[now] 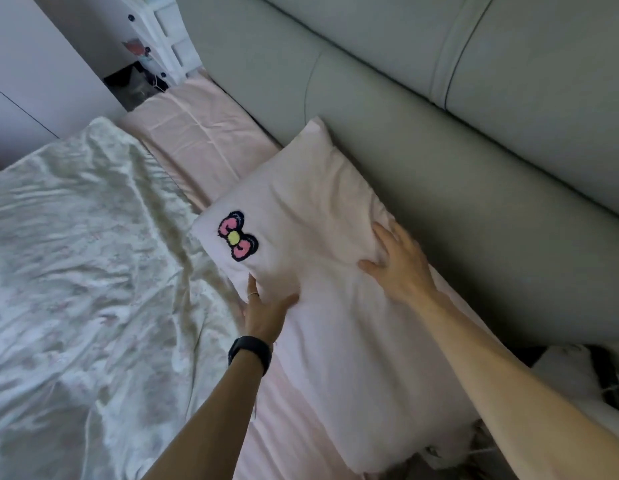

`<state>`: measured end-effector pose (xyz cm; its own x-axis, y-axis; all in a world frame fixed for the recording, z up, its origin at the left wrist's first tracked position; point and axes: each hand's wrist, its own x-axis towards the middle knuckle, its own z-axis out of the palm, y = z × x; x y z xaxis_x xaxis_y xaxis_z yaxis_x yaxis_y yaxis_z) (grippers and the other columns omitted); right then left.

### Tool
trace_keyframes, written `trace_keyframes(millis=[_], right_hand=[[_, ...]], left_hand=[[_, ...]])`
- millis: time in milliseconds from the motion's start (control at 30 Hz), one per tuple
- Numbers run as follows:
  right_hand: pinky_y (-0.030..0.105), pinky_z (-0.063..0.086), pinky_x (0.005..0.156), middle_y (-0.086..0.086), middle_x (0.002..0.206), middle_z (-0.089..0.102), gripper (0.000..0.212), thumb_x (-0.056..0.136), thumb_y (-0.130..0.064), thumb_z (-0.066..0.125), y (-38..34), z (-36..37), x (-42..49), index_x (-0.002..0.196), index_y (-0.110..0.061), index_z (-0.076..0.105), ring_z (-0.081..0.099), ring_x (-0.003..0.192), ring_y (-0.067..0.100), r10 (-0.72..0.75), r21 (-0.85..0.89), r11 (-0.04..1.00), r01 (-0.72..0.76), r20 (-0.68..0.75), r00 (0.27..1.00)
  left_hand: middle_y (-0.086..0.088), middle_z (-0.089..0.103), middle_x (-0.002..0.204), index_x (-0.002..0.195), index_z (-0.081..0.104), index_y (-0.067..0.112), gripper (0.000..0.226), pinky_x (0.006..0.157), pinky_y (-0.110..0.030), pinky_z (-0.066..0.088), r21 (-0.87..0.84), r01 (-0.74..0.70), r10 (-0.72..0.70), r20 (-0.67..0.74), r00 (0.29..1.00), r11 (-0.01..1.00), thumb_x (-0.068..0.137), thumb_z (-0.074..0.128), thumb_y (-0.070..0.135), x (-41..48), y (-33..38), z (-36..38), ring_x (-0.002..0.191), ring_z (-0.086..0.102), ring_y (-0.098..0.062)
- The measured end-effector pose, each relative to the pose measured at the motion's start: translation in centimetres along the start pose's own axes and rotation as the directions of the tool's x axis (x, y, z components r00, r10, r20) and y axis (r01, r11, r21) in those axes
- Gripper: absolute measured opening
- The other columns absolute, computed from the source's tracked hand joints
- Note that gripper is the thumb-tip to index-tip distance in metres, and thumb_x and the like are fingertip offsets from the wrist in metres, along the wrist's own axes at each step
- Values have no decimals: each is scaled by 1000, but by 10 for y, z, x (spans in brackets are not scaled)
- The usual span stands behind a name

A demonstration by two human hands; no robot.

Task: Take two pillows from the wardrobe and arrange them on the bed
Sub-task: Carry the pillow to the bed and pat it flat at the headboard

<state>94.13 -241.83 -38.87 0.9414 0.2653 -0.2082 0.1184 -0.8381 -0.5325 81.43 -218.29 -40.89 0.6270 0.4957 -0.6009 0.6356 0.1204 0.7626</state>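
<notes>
Pillow work is what I am watching at the head of the bed: a soft pale-pink fabric pillow (311,209) with a pink and black embroidered bow (237,236) lies flat on the pink fitted sheet (200,133), its long edge pushed up against the grey-green padded headboard (474,161). That placement makes sense, since the headboard gives a straight line to square the pillow against.

The person's left hand (266,311), with a black band (250,351) on the wrist and a thin ring on one finger, has its thumb on top of the near edge and its fingers tucked under, so it is clamped loosely on the pillow's side, probably to nudge or lift that edge. The right hand (394,261) lies flat on top with fingers spread apart, pressing the filling down near the headboard side; it grips nothing, it only smooths and steadies.

A rumpled white floral satin duvet (76,254) is folded back on the near part of the mattress, which leaves the sheet bare for the pillows. More pink fabric runs from under the hands toward the lower edge; I cannot tell if that is a second pillow or part of this one. The space farther along the headboard looks free, and by my judgement one pillow is nearly settled while the arranging is not yet finished.
</notes>
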Motion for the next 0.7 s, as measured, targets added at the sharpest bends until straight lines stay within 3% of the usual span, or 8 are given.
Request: trace_keyframes(millis=[100,167,267,367,467,567,633,700], right_hand=[[48,27,120,9,163,31,78,89,-46,71,27,25,-11,153,-16,38,28,150,29,-30,56,998,31,-27,999],[47,23,122,12,162,31,74,91,-43,69,51,46,-42,153,-15,39,25,151,30,121,112,987,-115,-44,992],[51,22,121,16,159,35,76,88,-58,61,92,76,-106,149,-17,43,25,148,34,434,210,891,-403,-128,892],[58,20,120,12,164,17,100,72,-90,47,122,94,-156,153,-35,28,14,150,34,709,214,700,-682,-90,700],[61,32,114,1,165,10,121,56,-87,70,133,97,-168,153,-46,11,21,147,36,852,458,447,-768,44,522],[47,35,109,6,162,22,120,63,-62,86,130,95,-158,156,-42,12,34,140,32,844,611,396,-685,52,534],[35,32,101,8,158,29,113,70,-45,88,124,94,-153,156,-37,16,35,134,24,819,636,472,-611,-60,570],[28,30,103,-4,152,33,106,74,-33,88,122,95,-154,156,-35,20,36,130,13,754,649,572,-502,-176,633]], left_hand=[[-13,14,166,160,-4,35,114,120,-53,26,289,89,-107,46,993,953,81,79,34,13,-19,16,154,10,-29],[-18,5,167,159,-6,37,113,118,-52,25,346,126,-150,44,988,930,83,77,38,15,-29,30,155,1,-28],[-26,25,159,159,1,38,109,109,-45,39,364,108,-122,16,992,925,81,78,41,17,-36,46,147,28,-36],[-27,34,152,158,-1,40,114,101,-39,45,420,114,-123,-4,992,901,78,79,49,16,-41,56,108,53,-30],[-29,20,156,156,-11,46,120,101,-43,45,457,144,-153,-17,988,878,76,78,57,15,-48,66,100,52,-35],[-28,15,156,154,-14,50,120,104,-50,43,442,129,-135,-18,991,888,76,77,59,16,-54,71,119,51,-44],[-26,18,155,153,-13,53,116,105,-51,41,419,104,-99,-33,995,902,77,76,60,16,-58,72,125,48,-43],[-23,16,158,150,-12,58,110,106,-53,38,402,105,-90,-56,994,910,79,71,63,13,-61,74,131,43,-43]])
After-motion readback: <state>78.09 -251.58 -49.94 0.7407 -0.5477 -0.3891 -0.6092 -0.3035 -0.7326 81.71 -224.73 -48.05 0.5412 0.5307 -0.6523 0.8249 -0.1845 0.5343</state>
